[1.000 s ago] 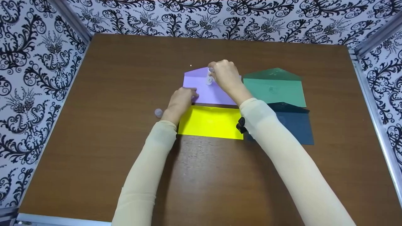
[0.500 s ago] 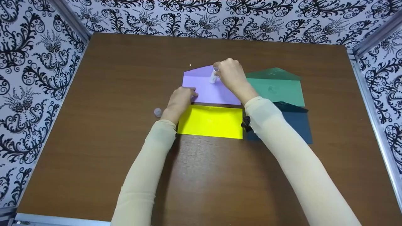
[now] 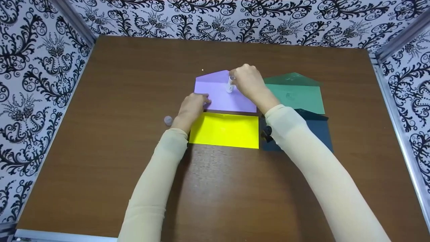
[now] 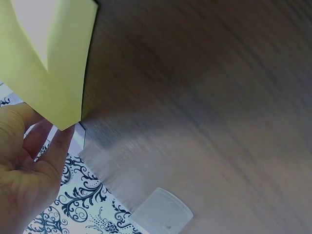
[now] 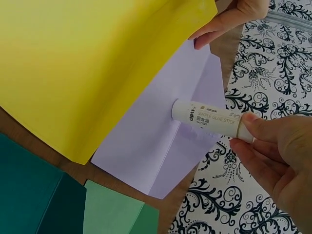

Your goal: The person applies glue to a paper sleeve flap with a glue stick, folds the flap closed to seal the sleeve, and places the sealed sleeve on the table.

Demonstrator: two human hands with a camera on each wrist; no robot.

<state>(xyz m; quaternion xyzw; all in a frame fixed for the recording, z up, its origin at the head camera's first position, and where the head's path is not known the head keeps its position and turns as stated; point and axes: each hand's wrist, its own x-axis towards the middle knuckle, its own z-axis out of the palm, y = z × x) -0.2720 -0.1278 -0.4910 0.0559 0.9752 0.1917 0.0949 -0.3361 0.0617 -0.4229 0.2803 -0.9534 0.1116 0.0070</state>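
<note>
A purple envelope (image 3: pixel 215 97) lies with its pointed flap spread toward the far side of the table. My right hand (image 3: pixel 249 80) pinches the end of a white glue stick (image 5: pixel 207 118) between thumb and fingers. In the right wrist view, the glue stick's other end meets the purple paper just below the fold of the flap. My left hand (image 3: pixel 193 107) rests its fingers on the near left corner of the purple envelope. Those fingers are partly hidden behind the yellow envelope (image 4: pixel 63 92) in the left wrist view.
Below the purple envelope lies the yellow one. A green envelope (image 3: pixel 295 97) and a dark blue envelope (image 3: pixel 319 131) sit to the right, the latter partly under my right sleeve. The glue stick's translucent cap (image 3: pixel 168 120) stands left of my left wrist. Patterned walls (image 3: pixel 215 20) border the table (image 3: pixel 134 80).
My right hand with the glue stick has shifted slightly right, and the stick has tilted and then straightened a little. The left hand keeps its place on the purple envelope.
</note>
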